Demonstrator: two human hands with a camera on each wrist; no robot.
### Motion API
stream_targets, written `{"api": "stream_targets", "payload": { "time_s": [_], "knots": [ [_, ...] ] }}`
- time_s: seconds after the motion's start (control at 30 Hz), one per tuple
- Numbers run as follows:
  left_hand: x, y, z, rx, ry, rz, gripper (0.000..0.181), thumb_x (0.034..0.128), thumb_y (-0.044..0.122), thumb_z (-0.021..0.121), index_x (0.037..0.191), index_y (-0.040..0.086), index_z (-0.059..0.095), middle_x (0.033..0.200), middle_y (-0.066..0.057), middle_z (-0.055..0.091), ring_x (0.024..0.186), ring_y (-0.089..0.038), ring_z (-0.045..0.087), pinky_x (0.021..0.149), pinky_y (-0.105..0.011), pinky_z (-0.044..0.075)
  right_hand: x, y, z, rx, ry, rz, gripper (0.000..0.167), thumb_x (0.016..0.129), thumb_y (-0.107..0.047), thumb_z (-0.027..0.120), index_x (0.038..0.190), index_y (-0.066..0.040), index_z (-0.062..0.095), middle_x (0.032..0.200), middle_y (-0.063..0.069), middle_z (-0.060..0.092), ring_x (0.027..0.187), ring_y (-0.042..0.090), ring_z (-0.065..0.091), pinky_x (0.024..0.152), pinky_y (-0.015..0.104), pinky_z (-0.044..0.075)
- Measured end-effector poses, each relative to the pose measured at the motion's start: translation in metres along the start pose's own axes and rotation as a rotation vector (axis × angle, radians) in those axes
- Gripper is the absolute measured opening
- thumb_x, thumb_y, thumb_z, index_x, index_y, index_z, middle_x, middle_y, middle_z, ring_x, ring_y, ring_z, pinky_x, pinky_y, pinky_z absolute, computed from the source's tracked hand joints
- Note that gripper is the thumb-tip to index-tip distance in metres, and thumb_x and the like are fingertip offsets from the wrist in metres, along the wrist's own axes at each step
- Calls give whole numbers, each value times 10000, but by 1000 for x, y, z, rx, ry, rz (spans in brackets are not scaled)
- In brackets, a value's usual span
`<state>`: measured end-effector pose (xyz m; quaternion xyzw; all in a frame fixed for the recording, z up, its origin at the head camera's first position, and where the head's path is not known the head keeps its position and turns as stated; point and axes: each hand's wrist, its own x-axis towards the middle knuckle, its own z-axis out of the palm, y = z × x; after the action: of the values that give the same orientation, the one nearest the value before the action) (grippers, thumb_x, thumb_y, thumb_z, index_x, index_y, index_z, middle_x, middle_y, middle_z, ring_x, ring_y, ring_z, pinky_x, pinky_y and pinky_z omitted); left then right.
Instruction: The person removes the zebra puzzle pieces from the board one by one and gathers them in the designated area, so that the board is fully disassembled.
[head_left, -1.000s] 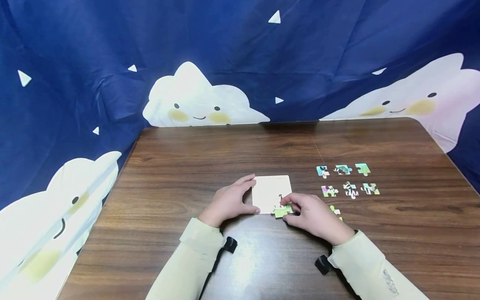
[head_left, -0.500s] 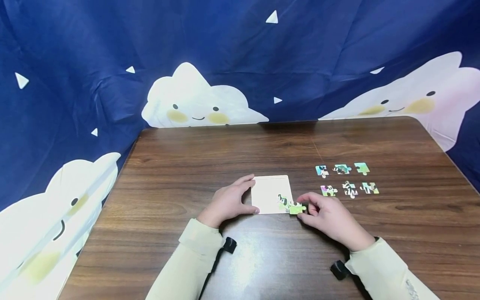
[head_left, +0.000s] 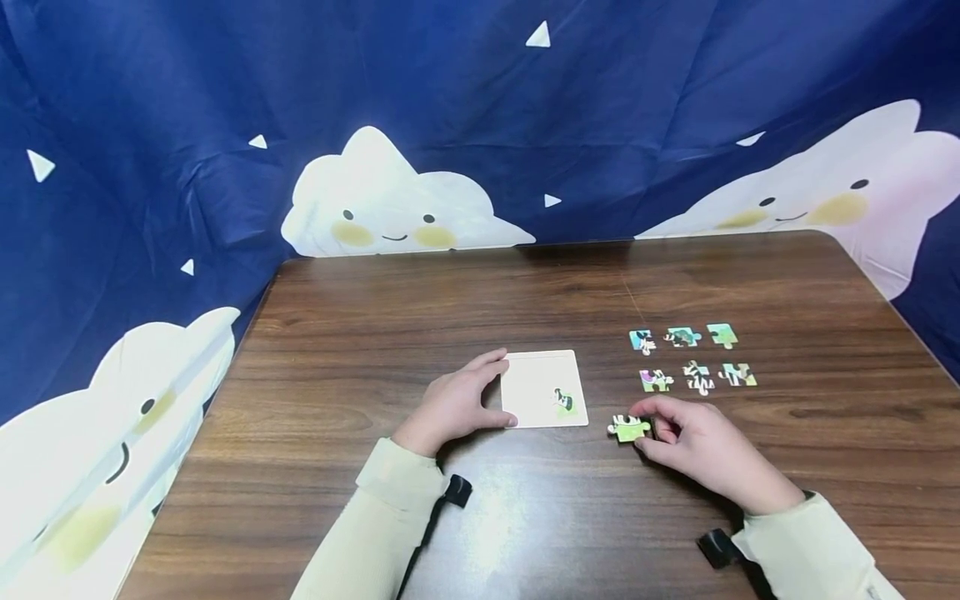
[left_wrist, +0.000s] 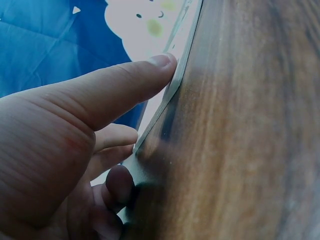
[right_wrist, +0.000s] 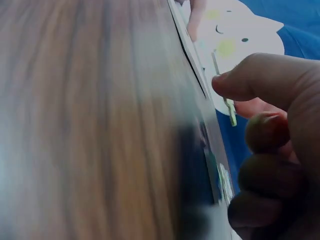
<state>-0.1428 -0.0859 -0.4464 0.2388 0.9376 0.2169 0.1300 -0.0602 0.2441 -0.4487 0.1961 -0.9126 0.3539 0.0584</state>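
A white square puzzle board lies on the table; one piece with a black, white and green print sits near its lower right corner. My left hand holds the board at its left side, the thumb near the front corner and the fingers towards the back corner; in the left wrist view the thumb presses on the board's rim. Right of the board, my right hand pinches a green puzzle piece between thumb and forefinger. That piece appears edge-on in the right wrist view.
Behind my right hand, two rows of loose puzzle pieces lie on the brown wooden table. A blue cloth with clouds hangs beyond the table's far edge.
My right hand has moved right with the green piece, from over the board to the table beside it. The printed piece near the board's corner is now uncovered. My left hand stays put.
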Motion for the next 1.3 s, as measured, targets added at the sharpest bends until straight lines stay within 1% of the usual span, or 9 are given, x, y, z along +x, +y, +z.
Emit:
{"api": "stream_targets", "payload": {
  "time_s": [0.13,0.3,0.53,0.77,0.9,1.07,1.2,1.3],
  "knots": [
    [0,-1,1,-1,0,0,821,813,476,796,1508,174,477,1615,140,313,1390,-155,456,968,-494,459,-5,6,-6,-13,-1,6,304,751,-44,818,1010,-148,697,660,-172,408,565,-38,376,543,207,357],
    [0,-1,1,6,-2,-2,823,815,484,793,1510,180,474,1615,145,311,1391,-158,455,963,-490,463,-10,12,-14,-14,3,25,308,749,-10,793,1011,-131,685,667,-165,403,564,-34,373,521,202,340],
    [-1,-1,-1,8,4,-10,820,816,480,791,1512,185,472,1616,138,311,1393,-157,452,970,-506,454,-12,24,-25,-3,-2,70,312,769,-21,784,1048,-108,675,669,-147,400,558,-16,372,536,211,325],
    [0,0,0,5,0,-3,814,816,478,790,1506,180,479,1612,134,322,1391,-142,454,984,-509,447,-20,39,-38,-25,17,107,310,776,-27,795,1046,-105,664,657,-134,411,547,4,384,552,217,315],
    [1,0,1,2,-2,-3,807,813,473,793,1501,183,486,1608,143,326,1397,-124,441,991,-508,441,-24,45,-44,-43,6,126,310,776,-30,789,1049,-109,666,657,-132,415,550,10,391,543,224,311],
    [0,0,0,-5,10,-1,801,811,467,797,1494,179,495,1606,134,334,1396,-131,444,988,-520,441,-26,51,-51,-72,-17,164,298,783,-48,783,1044,-124,660,667,-119,424,557,11,395,530,239,308],
    [0,1,-1,0,9,-2,798,812,463,798,1494,177,495,1607,132,334,1394,-135,446,988,-515,444,-28,55,-55,-80,-41,196,272,793,-58,780,1031,-117,660,669,-105,432,565,13,403,531,242,314],
    [0,1,0,5,5,-1,797,814,463,797,1493,175,496,1607,130,335,1395,-132,444,992,-505,445,-30,57,-56,-81,-56,207,260,800,-62,779,1029,-106,664,673,-100,439,573,15,409,538,241,320]
  ]
}}
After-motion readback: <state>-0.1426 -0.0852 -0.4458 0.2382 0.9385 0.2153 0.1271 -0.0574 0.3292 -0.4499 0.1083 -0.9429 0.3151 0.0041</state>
